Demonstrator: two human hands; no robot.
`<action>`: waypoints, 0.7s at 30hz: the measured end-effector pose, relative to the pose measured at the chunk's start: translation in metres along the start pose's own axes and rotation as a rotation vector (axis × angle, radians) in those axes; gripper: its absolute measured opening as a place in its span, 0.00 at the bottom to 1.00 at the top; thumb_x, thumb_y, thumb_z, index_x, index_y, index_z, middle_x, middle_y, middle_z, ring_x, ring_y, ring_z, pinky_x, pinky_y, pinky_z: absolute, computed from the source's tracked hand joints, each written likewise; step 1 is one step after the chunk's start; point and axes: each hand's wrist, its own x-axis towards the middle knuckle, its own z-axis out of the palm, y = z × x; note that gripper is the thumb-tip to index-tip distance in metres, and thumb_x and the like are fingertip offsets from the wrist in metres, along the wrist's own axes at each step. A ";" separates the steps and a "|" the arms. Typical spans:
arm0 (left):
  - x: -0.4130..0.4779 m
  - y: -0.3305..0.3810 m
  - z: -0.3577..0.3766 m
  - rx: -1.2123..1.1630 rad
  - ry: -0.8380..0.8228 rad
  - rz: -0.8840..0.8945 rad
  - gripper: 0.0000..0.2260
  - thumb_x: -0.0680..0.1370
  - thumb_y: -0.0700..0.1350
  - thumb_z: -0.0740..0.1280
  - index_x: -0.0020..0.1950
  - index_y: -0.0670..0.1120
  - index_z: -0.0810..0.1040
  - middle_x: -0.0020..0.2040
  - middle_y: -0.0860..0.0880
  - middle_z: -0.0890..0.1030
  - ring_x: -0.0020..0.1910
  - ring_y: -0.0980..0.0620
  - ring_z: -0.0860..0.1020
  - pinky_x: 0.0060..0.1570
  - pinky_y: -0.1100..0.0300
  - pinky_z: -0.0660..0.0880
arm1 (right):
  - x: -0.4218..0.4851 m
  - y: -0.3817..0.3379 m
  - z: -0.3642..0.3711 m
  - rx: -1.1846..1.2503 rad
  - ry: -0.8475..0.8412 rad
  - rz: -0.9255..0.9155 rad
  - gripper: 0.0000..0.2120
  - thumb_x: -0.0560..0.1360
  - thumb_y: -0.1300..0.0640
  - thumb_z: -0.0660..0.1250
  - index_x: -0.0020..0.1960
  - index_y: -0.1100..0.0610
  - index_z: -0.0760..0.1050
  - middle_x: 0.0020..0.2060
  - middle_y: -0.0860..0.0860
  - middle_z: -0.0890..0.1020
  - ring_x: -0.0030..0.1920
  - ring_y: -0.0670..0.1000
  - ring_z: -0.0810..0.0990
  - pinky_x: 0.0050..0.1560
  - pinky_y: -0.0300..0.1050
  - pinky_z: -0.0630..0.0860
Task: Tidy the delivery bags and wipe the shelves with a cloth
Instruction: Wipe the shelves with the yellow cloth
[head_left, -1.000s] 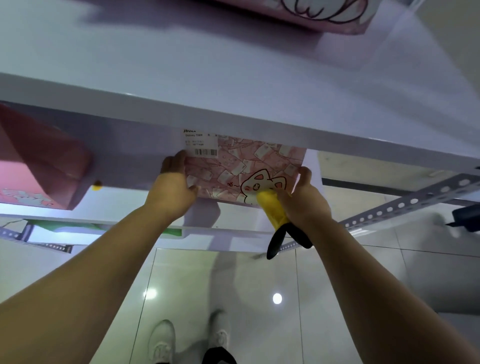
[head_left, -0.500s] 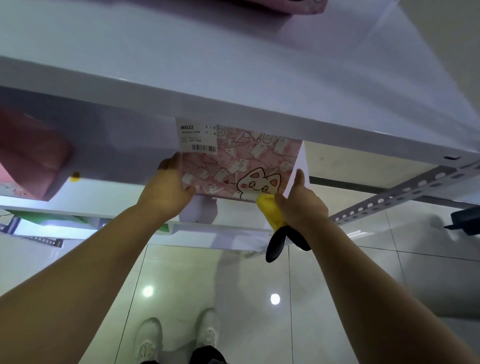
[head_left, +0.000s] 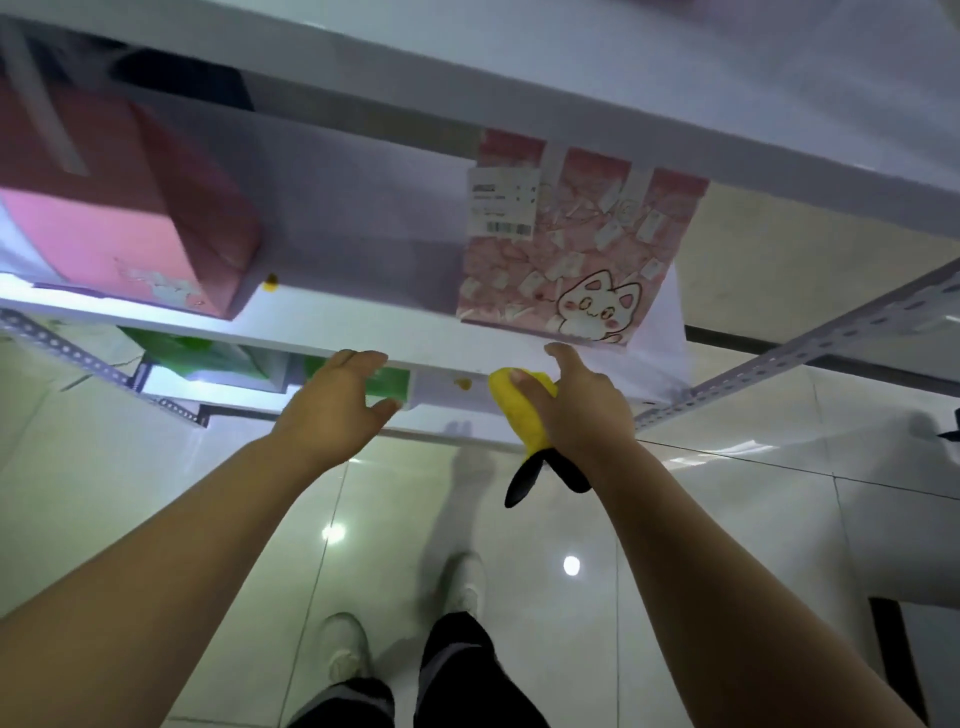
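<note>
One cloth (head_left: 515, 410), right hand (head_left: 582, 415), yellow end toward shelf (head_left: 363, 325)

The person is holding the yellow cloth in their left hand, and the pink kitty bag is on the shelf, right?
Not quite. The yellow cloth is in the right hand, not the left hand, which is empty with its fingers spread. The head view shows this. The pink kitty bag is on the shelf, as you said.
</note>
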 end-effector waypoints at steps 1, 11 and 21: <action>-0.007 -0.010 -0.006 -0.005 -0.001 -0.007 0.24 0.74 0.48 0.69 0.69 0.47 0.69 0.67 0.46 0.71 0.61 0.46 0.74 0.59 0.53 0.71 | -0.004 -0.011 0.008 0.005 0.007 -0.012 0.29 0.72 0.32 0.55 0.69 0.45 0.62 0.54 0.55 0.79 0.55 0.59 0.76 0.48 0.50 0.68; -0.040 -0.117 -0.059 0.066 -0.025 -0.113 0.21 0.76 0.51 0.67 0.67 0.48 0.71 0.65 0.48 0.73 0.60 0.48 0.75 0.57 0.53 0.72 | -0.012 -0.113 0.082 0.039 0.035 -0.139 0.22 0.74 0.34 0.56 0.62 0.46 0.70 0.50 0.52 0.81 0.51 0.56 0.77 0.45 0.46 0.68; 0.006 -0.153 -0.073 0.114 0.044 -0.118 0.20 0.77 0.50 0.65 0.68 0.48 0.70 0.66 0.48 0.72 0.60 0.46 0.73 0.54 0.55 0.71 | 0.071 -0.187 0.106 -0.046 0.112 -0.302 0.24 0.75 0.36 0.57 0.63 0.49 0.69 0.53 0.54 0.81 0.54 0.60 0.77 0.52 0.52 0.71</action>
